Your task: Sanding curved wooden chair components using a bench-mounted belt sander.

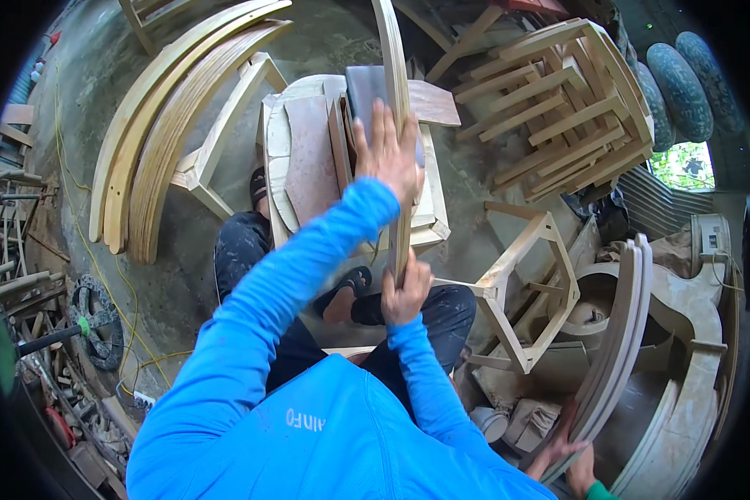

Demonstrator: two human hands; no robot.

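My right hand [404, 293] grips the lower end of a long curved wooden strip [394, 58] that stands upright between my knees. My left hand [389, 154] lies higher up on the same strip, fingers stretched, pressing a dark grey abrasive sheet [363, 90] against it. The strip leans against a low pale wooden stand [308, 158] in front of me, which carries flat brownish boards. Both my sleeves are bright blue, and my sandalled feet [346, 300] rest on the concrete floor beneath.
Bent wooden strips [154, 133] are stacked at the left. Wooden frames [558, 92] pile up at the upper right, and one open frame [525, 292] stands by my right knee. Another person's hands [562, 457] hold curved pieces [621, 333] at the lower right. Tools and scrap [75, 367] litter the left.
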